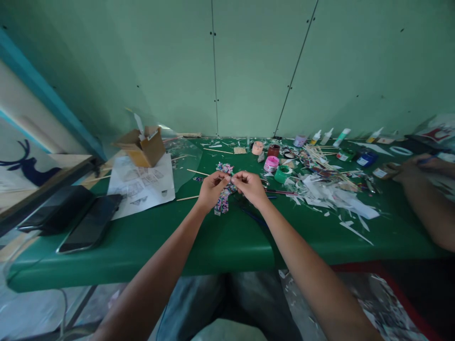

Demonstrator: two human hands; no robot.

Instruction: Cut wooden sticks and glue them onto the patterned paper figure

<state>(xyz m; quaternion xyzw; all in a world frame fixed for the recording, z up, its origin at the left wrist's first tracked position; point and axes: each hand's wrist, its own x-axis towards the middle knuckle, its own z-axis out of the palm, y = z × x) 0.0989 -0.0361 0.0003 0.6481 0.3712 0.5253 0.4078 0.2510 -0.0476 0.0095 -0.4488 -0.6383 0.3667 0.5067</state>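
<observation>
My left hand [213, 188] and my right hand [251, 187] meet over the table, thumbs and fingers pinched closed, fingertips nearly touching. What lies between the fingertips is too small to make out. Just beneath and around them are pink, blue and white patterned pieces [222, 204], partly hidden by the hands; I cannot tell whether they are paper or cloth. Beside my left hand lie a thin wooden stick [196, 172] and another stick [187, 198]. Close to my right hand, a metal tool, perhaps scissors [265, 182], is partly covered.
A cardboard box [144, 148] stands on printed sheets [142, 184], with a phone [91, 222] nearer. On the right are a pink paint jar [271, 164], a green paint jar [283, 174], paper scraps [334, 196] and glue bottles [341, 137]. Another person's arm [426, 199] rests at the right edge.
</observation>
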